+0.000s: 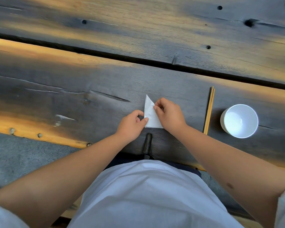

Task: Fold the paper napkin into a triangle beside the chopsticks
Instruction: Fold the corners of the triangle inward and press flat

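napkin (150, 114), a white triangle, pinched at its edges between left fingers (145, 119) and right fingers (155, 107).

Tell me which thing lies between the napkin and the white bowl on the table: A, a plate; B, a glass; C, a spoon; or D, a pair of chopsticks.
D: the chopsticks lie lengthwise on the wooden table, with the folded napkin, held by the left hand and right hand, on one side and the white bowl on the other.
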The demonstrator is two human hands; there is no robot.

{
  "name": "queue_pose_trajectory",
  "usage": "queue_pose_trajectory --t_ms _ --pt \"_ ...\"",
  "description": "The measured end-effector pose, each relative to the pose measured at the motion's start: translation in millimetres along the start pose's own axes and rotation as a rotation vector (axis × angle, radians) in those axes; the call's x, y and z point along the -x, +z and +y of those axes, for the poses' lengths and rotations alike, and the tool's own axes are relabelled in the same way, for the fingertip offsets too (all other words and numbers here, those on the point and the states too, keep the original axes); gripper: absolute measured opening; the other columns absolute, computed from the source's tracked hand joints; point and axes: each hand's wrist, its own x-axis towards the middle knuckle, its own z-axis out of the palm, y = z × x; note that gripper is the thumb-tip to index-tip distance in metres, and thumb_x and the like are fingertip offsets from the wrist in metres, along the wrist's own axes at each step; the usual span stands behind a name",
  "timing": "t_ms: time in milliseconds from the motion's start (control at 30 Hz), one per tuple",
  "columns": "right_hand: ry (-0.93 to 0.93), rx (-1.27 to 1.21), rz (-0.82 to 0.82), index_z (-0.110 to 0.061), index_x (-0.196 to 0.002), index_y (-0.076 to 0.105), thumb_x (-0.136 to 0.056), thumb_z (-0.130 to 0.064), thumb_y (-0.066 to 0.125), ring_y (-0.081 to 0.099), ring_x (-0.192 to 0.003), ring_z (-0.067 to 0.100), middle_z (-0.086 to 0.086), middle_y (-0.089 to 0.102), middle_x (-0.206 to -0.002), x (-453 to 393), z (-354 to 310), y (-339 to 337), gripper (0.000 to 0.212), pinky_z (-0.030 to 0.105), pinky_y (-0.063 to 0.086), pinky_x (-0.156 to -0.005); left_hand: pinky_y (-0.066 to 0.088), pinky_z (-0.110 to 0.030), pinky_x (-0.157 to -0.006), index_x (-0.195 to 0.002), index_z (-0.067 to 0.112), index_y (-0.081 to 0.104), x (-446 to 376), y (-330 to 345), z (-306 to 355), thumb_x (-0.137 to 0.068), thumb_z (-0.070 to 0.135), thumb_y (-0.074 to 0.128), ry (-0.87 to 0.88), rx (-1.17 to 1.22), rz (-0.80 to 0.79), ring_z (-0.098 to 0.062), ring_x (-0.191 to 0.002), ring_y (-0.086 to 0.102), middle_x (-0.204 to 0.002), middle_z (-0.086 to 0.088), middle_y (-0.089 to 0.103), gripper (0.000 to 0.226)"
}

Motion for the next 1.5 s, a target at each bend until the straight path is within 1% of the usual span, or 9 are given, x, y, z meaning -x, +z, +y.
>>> queue_pose_trajectory --t_ms 233,500,633,767,933,1100,1167,1267,1500 --pt "0.12 0.088 -0.006 -0.018 -0.114 0.06 -0.089 -0.02 0.057 0.053 -0.108 0.021 0.003 0.058 -0.117 0 9 2 0.025 0.037 0.047 -0.087 0.037 -0.026 -0.058 -0.075 0.023 0.058 -7 2 2 -0.086 0.031 0.064 -0.049 -0.028 -0.007 -0.008 -0.058 0.047 -0.06 0.008 0.052 0.014" --pt "0.041 0.095 0.014 -0.018 -0.111 0.06 -0.091 -0.023 0.057 0.053 -0.103 0.019 0.0 0.059 -0.111 3 8 2 0.021 0.036 0.047 -0.082 0.04 -0.03 -0.06 -0.078 0.026 0.057 -10 3 0 -0.087 0.028 0.061 -0.044 -0.027 0.038 -0.01 -0.055 0.045 -0.056 0.006 0.048 0.011" --pt "0.02 0.049 -0.002 -0.019 -0.119 0.059 -0.089 -0.027 0.06 0.052 -0.109 0.018 -0.001 0.059 -0.114 2 14 3 0.032 0.035 0.046 -0.09 0.041 -0.032 -0.061 -0.077 0.026 0.057 -10 2 -2 -0.088 0.028 0.06 -0.035 -0.036 0.035 -0.011 -0.053 0.043 -0.052 0.005 0.045 0.012" --pt "0.006 -0.009 -0.091 -0.023 -0.133 0.052 -0.084 -0.034 0.067 0.042 -0.12 0.023 0.001 0.054 -0.124 -10 12 -2 0.052 0.031 0.033 -0.099 0.04 -0.032 -0.06 -0.079 0.024 0.061 -11 0 -3 -0.088 0.031 0.06 -0.026 -0.026 -0.001 -0.012 -0.053 0.041 -0.052 0.005 0.044 0.011" --pt "-0.04 -0.006 -0.282 -0.041 -0.13 0.052 -0.081 -0.036 0.069 0.035 -0.116 0.023 -0.017 0.043 -0.101 -31 1 -14 0.052 0.041 0.027 -0.106 0.036 -0.03 -0.06 -0.084 0.024 0.065 -9 -2 -8 -0.088 0.029 0.06 0.03 0.006 -0.062 -0.011 -0.056 0.038 -0.055 0.008 0.04 0.009" --pt "-0.082 -0.019 -0.455 -0.046 -0.099 0.065 -0.074 -0.042 0.072 0.049 -0.104 0.023 -0.011 0.05 -0.091 -50 -6 -25 0.027 0.037 0.04 -0.096 0.037 -0.031 -0.062 -0.088 0.023 0.068 -7 -1 -11 -0.089 0.027 0.06 0.047 0.038 -0.07 -0.012 -0.058 0.038 -0.055 0.007 0.04 0.008" --pt "-0.088 -0.03 -0.468 -0.025 -0.09 0.072 -0.079 -0.032 0.074 0.052 -0.092 0.017 -0.009 0.051 -0.084 -52 -9 -26 0.013 0.03 0.042 -0.088 0.037 -0.03 -0.062 -0.089 0.023 0.068 -7 -1 -11 -0.09 0.026 0.06 0.042 0.047 -0.064 -0.011 -0.058 0.038 -0.055 0.007 0.041 0.009" --pt "-0.044 -0.068 -0.458 0.001 -0.084 0.068 -0.086 -0.019 0.071 0.049 -0.069 0.012 0.0 0.054 -0.076 -53 -12 -28 0.02 0.024 0.041 -0.064 0.036 -0.03 -0.061 -0.088 0.022 0.067 -7 -2 -9 -0.09 0.027 0.06 0.032 0.03 -0.059 -0.01 -0.056 0.039 -0.056 0.007 0.042 0.009" --pt "0.019 -0.026 -0.218 -0.022 -0.064 0.051 -0.087 -0.026 0.068 0.039 -0.052 0.005 -0.01 0.044 -0.057 -64 -11 -20 0.029 0.023 0.032 -0.053 0.041 -0.029 -0.06 -0.082 0.019 0.065 -7 -3 -3 -0.087 0.036 0.063 -0.004 -0.102 -0.073 -0.011 -0.06 0.046 -0.058 0.009 0.049 0.017"
